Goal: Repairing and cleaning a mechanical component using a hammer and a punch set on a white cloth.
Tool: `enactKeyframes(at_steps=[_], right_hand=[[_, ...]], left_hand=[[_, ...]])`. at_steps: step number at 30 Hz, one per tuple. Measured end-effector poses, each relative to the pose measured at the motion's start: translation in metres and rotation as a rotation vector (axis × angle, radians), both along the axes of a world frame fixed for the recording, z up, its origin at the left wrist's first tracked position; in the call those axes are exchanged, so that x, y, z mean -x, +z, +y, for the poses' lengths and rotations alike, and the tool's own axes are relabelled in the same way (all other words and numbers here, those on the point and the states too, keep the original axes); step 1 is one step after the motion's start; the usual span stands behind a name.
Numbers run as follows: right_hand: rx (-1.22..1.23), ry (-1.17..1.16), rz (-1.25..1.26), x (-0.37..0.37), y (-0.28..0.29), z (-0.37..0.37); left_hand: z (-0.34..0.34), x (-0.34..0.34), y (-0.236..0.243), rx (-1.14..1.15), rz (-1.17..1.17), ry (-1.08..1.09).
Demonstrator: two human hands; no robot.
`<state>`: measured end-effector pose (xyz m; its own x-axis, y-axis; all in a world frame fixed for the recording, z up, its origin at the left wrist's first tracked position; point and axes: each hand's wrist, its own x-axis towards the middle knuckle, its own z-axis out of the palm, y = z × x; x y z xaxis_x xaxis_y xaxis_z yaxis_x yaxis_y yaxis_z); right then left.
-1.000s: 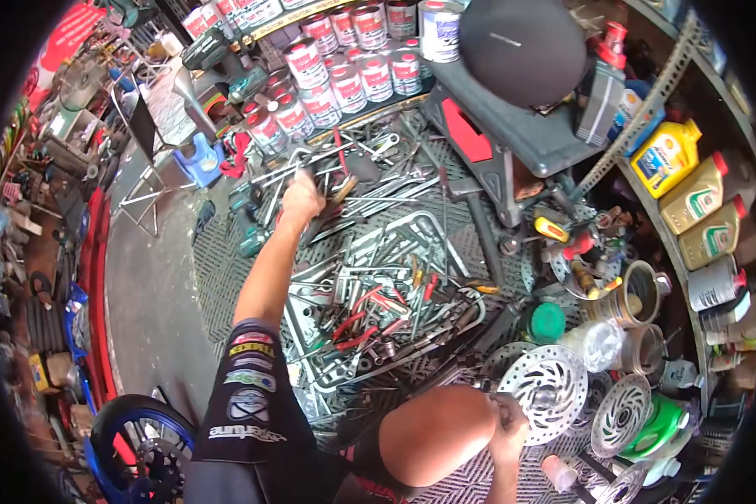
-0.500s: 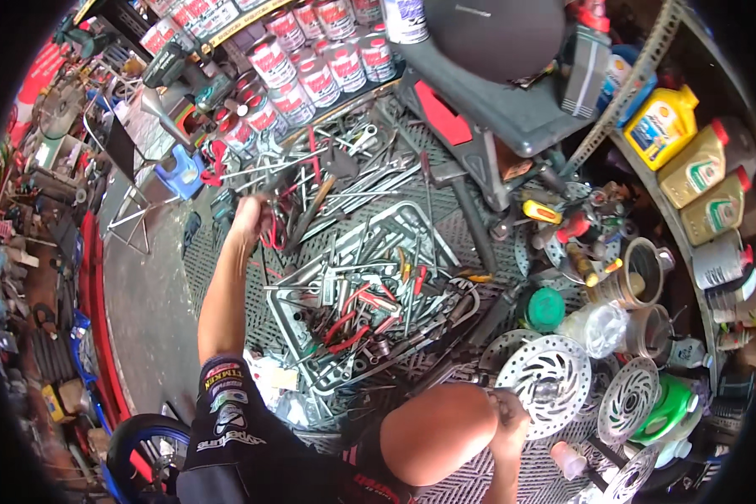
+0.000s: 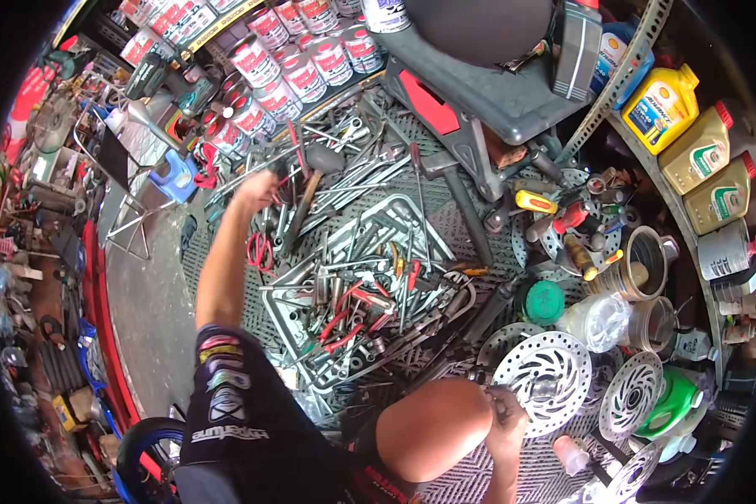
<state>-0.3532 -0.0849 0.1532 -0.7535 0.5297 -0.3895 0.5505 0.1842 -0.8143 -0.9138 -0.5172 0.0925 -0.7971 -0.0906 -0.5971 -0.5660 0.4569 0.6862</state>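
Note:
My left hand [image 3: 259,191] reaches into the heap of tools at the far left of the mat, its fingers curled beside a dark handle; what they grip is partly hidden. Near it lie a mallet [image 3: 322,160] with a wooden handle and scissors with red loops [image 3: 259,251]. In the middle, a metal tray [image 3: 287,334] holds many pliers, sockets and wrenches. By my bent knee [image 3: 435,427], my right hand [image 3: 506,413] is closed, next to a perforated brake disc [image 3: 544,385]. Anything in its fingers is too small to make out.
Rows of paint cans [image 3: 302,76] stand at the back. A black motorcycle seat [image 3: 487,92] is behind the mat. Oil bottles [image 3: 662,109] line the right shelf. A hammer [image 3: 466,210], a green-lidded jar [image 3: 542,302] and more discs [image 3: 632,396] lie at right.
My left hand has moved slightly right and away from me over the tool heap, leaving the red-looped scissors more exposed. My right hand stays beside the knee. The view has shifted a little.

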Motion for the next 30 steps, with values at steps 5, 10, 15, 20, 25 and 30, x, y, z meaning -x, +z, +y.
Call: enactKeyframes(at_steps=[5,10,15,20,25,30], right_hand=[[0.057,0.010,0.047,-0.003,0.003,0.001],[0.055,0.066,0.051,0.007,0.022,0.000],[0.025,0.114,0.157,-0.020,0.025,-0.005],[0.111,0.202,-0.017,-0.122,0.046,0.026],[0.136,-0.043,0.206,-0.224,0.091,0.081],[-0.033,0.004,0.315,-0.208,0.190,0.096]], left_hand=[[-0.012,-0.051,0.148,-0.557,-0.190,0.261],[0.016,-0.097,0.144,-0.974,-0.254,0.355],[0.030,-0.118,0.145,-1.403,-0.231,0.458],[0.042,-0.146,0.201,-1.394,0.136,0.377],[0.120,-0.235,0.225,-1.253,0.355,0.038],[0.213,-0.397,0.281,-1.491,0.428,-0.127]])
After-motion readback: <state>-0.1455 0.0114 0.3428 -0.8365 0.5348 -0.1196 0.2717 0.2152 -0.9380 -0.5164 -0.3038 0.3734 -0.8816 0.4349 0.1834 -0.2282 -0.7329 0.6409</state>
